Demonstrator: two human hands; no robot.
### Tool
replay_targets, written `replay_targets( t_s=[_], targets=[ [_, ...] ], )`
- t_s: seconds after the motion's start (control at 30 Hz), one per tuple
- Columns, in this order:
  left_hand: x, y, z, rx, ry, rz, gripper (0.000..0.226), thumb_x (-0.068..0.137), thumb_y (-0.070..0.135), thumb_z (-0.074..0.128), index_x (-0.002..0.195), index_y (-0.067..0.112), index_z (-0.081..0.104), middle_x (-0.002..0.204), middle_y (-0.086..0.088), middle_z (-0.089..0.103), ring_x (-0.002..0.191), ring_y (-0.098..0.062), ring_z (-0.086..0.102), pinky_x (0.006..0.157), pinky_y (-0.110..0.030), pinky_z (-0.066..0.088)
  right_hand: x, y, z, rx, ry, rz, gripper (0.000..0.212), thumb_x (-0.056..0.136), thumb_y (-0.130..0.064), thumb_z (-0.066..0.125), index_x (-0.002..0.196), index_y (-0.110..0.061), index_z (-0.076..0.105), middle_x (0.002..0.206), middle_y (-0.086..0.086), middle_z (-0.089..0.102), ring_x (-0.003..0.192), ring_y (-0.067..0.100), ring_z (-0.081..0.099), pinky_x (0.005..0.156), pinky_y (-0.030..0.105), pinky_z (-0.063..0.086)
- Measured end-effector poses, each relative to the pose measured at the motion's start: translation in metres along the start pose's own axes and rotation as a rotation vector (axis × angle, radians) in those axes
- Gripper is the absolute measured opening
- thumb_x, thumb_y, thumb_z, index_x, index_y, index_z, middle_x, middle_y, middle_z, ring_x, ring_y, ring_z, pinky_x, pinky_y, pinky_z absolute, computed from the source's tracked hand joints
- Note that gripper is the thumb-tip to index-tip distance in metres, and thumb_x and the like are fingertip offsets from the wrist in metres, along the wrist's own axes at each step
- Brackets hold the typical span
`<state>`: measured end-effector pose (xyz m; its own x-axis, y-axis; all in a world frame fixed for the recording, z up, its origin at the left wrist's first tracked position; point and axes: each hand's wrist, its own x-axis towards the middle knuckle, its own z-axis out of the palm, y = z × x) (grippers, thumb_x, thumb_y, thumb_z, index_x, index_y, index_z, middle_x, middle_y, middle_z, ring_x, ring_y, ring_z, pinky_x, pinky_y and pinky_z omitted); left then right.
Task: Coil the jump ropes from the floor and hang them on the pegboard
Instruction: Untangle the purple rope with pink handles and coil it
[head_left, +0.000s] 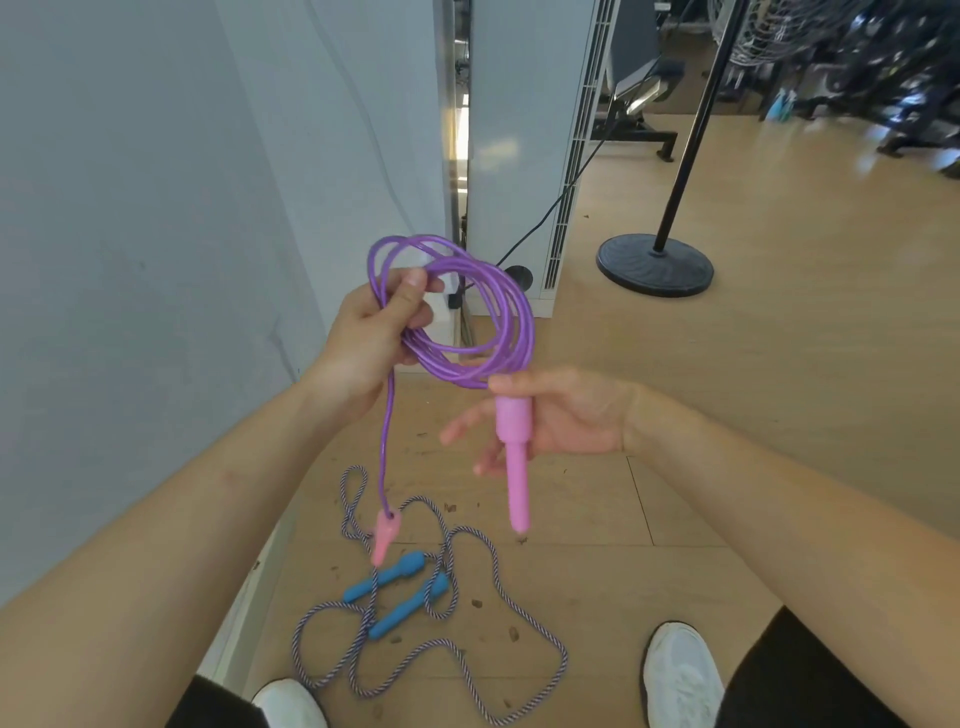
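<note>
Fingers of the left hand (379, 332) curled round one coiled purple rope (511, 317) — those of the right hand (566, 415) pinched one of its two pink handles (514, 452). Below them lay one striped rope (561, 656) with two blue handles (385, 576).

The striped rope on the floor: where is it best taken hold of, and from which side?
Probably by the two blue handles, from above. They lie side by side, nearly parallel, so one hand could close round both; the cord sprawls in loose loops.
</note>
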<state>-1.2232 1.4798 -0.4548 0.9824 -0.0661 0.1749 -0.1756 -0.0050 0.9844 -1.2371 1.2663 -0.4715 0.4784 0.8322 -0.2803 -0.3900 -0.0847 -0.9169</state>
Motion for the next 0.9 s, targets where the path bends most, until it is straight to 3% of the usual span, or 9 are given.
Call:
replay_targets(
  t_s=[0.13,0.2,0.3,0.4,0.5,0.57,0.63,0.77,0.9],
  targets=[
    [0.006,0.007,-0.018,-0.010,-0.038,-0.042,0.029,0.106,0.033,0.045,0.102,0.016,0.068,0.063,0.006,0.036,0.049,-0.009,0.032,0.046,-0.021,0.027,0.001,0.004,0.005,0.012,0.132,-0.024,0.074,0.065,-0.046,0.087,0.126,-0.016,0.057,0.103,0.016,0.065,0.066,0.023,0.057,0.072,0.039,0.052],
    [0.005,0.008,-0.020,0.026,-0.120,-0.080,0.031,0.105,0.033,0.046,0.106,0.012,0.069,0.064,0.003,0.036,0.046,-0.008,0.032,0.044,-0.018,0.028,0.001,0.002,0.003,0.066,0.162,-0.050,0.093,0.061,-0.055,0.087,0.133,-0.009,0.051,0.117,0.017,0.065,0.063,0.020,0.053,0.071,0.038,0.049],
    [0.001,0.008,-0.016,0.140,-0.211,-0.087,0.032,0.104,0.032,0.047,0.109,0.010,0.070,0.065,0.000,0.033,0.047,-0.009,0.034,0.044,-0.018,0.030,-0.005,-0.002,-0.004,0.152,-0.008,-0.039,0.110,0.064,-0.067,0.077,0.152,-0.016,0.037,0.146,0.017,0.050,0.094,0.037,0.064,0.092,0.053,0.049],
    [-0.005,0.006,-0.007,0.225,-0.275,-0.065,0.032,0.103,0.032,0.049,0.108,0.009,0.071,0.063,0.001,0.036,0.051,-0.010,0.038,0.047,-0.018,0.032,-0.004,0.000,-0.002,0.194,-0.173,-0.015,0.112,0.063,-0.069,0.076,0.155,-0.023,0.031,0.152,0.022,0.040,0.127,0.055,0.044,0.107,0.068,0.029],
    [-0.008,0.005,-0.001,0.219,-0.280,-0.065,0.033,0.103,0.030,0.048,0.109,0.006,0.070,0.062,0.002,0.037,0.052,-0.009,0.043,0.048,-0.018,0.034,0.002,0.004,0.003,0.253,-0.249,-0.032,0.116,0.063,-0.070,0.075,0.157,-0.022,0.026,0.158,0.028,0.027,0.136,0.056,0.032,0.109,0.066,0.026],
    [-0.008,0.006,0.001,0.222,-0.264,-0.047,0.034,0.104,0.027,0.048,0.111,0.000,0.068,0.063,0.001,0.038,0.051,-0.008,0.042,0.048,-0.017,0.034,0.004,0.005,0.005,0.307,-0.220,-0.028,0.118,0.062,-0.070,0.076,0.157,-0.021,0.026,0.157,0.029,0.028,0.126,0.048,0.046,0.101,0.056,0.037],
    [-0.010,0.007,0.002,0.235,-0.262,-0.021,0.033,0.104,0.025,0.049,0.111,-0.002,0.066,0.064,0.000,0.039,0.051,-0.008,0.040,0.048,-0.017,0.035,0.006,0.007,0.006,0.313,-0.142,-0.012,0.114,0.065,-0.067,0.077,0.155,-0.017,0.030,0.151,0.029,0.039,0.104,0.036,0.060,0.089,0.045,0.041],
    [-0.013,0.007,0.007,0.276,-0.325,-0.008,0.028,0.103,0.026,0.050,0.105,0.005,0.067,0.066,-0.002,0.048,0.048,-0.012,0.047,0.046,-0.019,0.038,0.010,0.011,0.012,0.226,-0.007,0.021,0.084,0.072,-0.043,0.081,0.141,-0.008,0.049,0.119,0.018,0.063,0.077,0.023,0.060,0.073,0.033,0.048],
    [-0.012,0.004,0.006,0.278,-0.353,-0.017,0.030,0.102,0.026,0.052,0.092,0.000,0.062,0.074,-0.010,0.058,0.048,-0.016,0.050,0.048,-0.022,0.042,0.011,0.009,0.020,0.139,0.078,0.087,0.039,0.077,-0.018,0.071,0.113,-0.005,0.066,0.085,0.002,0.059,0.060,0.014,0.057,0.057,0.024,0.048]
  ],
)
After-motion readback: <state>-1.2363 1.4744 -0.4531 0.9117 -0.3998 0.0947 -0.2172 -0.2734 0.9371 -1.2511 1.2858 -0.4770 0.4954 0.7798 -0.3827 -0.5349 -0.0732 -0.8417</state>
